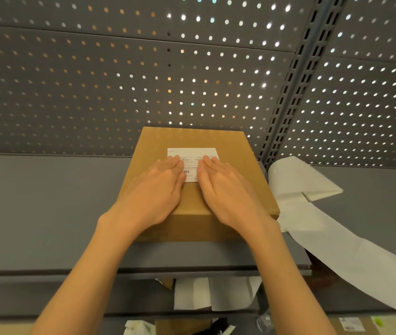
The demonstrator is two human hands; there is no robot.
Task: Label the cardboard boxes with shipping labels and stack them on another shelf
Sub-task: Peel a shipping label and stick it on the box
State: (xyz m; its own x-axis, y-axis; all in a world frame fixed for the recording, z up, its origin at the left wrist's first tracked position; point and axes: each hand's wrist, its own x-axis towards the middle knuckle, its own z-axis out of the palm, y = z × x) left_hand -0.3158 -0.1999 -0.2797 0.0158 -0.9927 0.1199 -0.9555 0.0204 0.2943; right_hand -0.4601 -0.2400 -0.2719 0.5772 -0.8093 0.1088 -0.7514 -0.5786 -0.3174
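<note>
Landmark here: the cardboard box [197, 180], sat flat on the grey shelf [47, 213], roughly mid-frame.

Nearest the camera, below the box: lower shelves with loose white paper sheets [214, 294], a brown cardboard scrap beside them, and some crumpled white and clear stuff further down. Lower right of the box, another carton with a small printed sticker [348, 324], way too blurry to read.

On the box itself: left hand [153, 192] and right hand [230, 192] laid flat on the lid, palms down, fingers straight and held close together, fingertips pressing on the shipping label [192, 160]. Thumbs tucked inward, nearly meeting in the middle. Covering most of the label's lower half and both sides, so only the top strip and a slice down the centre visible.

Label stuck on top of the box, toward the far edge. Print mostly unreadable: something like "ELG1" in the left cell, a small barcode [186, 172] peeking between the hands, the rest too tiny.

Right of the box: long strip of white label backing paper [313, 213], touching the box's right front corner, folded over itself and trailing off the shelf edge toward bottom right.

Behind the box: grey perforated back panel [95, 81] with light coming through the holes, plus a slotted upright post [296, 76] rising just right of the box's far corner.
</note>
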